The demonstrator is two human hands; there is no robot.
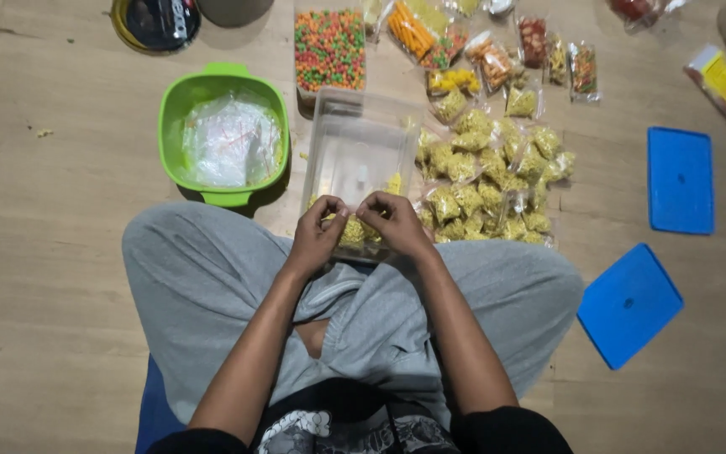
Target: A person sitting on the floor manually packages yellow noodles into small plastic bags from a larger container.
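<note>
Seated cross-legged on a wooden floor (pixel 44 252), a person pinches the top of a small clear plastic packet of yellow snack pieces (pixel 352 231) between both hands, over the near end of a clear rectangular plastic container (pixel 355 143). The left hand (pixel 319 234) and right hand (pixel 395 223) both have fingers closed on the packet. A heap of filled yellow snack packets (pixel 489 181) lies just right of the container; a green plastic tub holding clear bags (pixel 176 101) sits to its left. Two blue flat lids (pixel 657 244) lie well apart at right.
</note>
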